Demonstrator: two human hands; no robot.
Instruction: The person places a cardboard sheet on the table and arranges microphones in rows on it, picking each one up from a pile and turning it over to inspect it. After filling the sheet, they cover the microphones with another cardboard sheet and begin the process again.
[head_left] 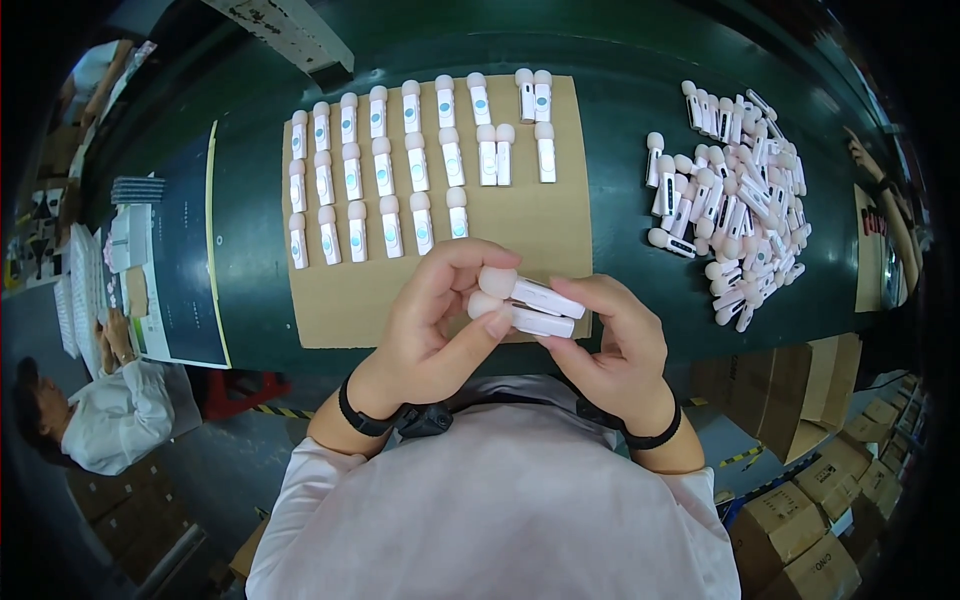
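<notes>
In front of my chest I hold two small white wands side by side, an upper wand (pixel 545 297) and a lower wand (pixel 542 324), each with a round pale-pink head. My left hand (pixel 425 320) is closed around their heads, thumb on the lower one. At the other end, the fingers of my right hand (pixel 622 345) pinch the white bodies. Beneath my hands lies a brown cardboard sheet (pixel 345 315) bearing rows of similar wands, many with a blue round mark facing up. To the right, a loose heap of wands (pixel 745 205) rests on the dark green table.
A metal post (pixel 290 40) stands at the table's far side. Cardboard boxes (pixel 785 525) are stacked on the floor at lower right. At the left, a person in white (pixel 120 415) sits by a dark board (pixel 185 250); another person's arm shows at far right.
</notes>
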